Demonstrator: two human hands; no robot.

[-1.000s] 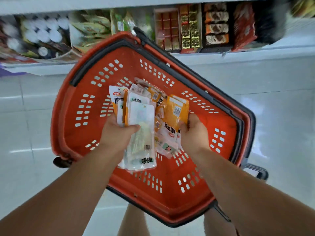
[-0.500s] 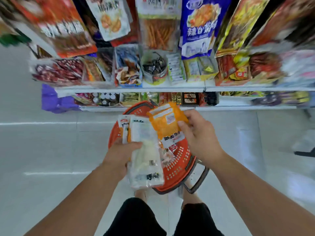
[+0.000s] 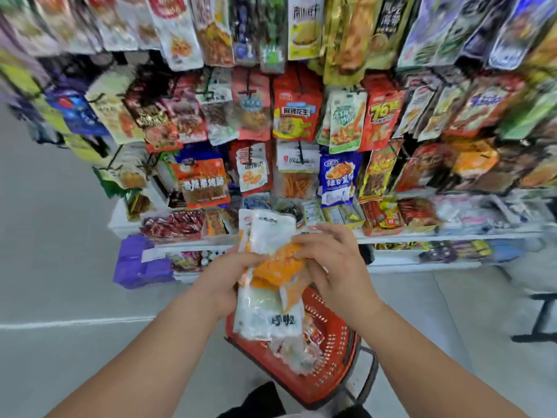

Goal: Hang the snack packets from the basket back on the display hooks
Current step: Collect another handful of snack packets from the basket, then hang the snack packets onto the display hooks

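Observation:
My left hand [image 3: 227, 280] grips a stack of snack packets, the front one a clear-white packet [image 3: 265, 309] with black print at its lower end. My right hand [image 3: 334, 267] pinches an orange packet [image 3: 277, 267] that lies across the top of that stack. Both hands are held up in front of the display hooks [image 3: 298, 116], which are crowded with hanging snack bags. The red basket [image 3: 334, 363] stands on the floor below my hands, with more small packets [image 3: 313, 336] inside.
Two white shelves [image 3: 422, 233] with boxed snacks run below the hanging rows. A purple bag [image 3: 135, 260] sits at the shelf's left end. Grey floor [image 3: 60, 236] lies to the left, and a black stand [image 3: 542, 315] is at the right edge.
I rose from the basket with the packets and my view swung up to the hanging display. My right hand brought the orange packet onto the stack in my left hand.

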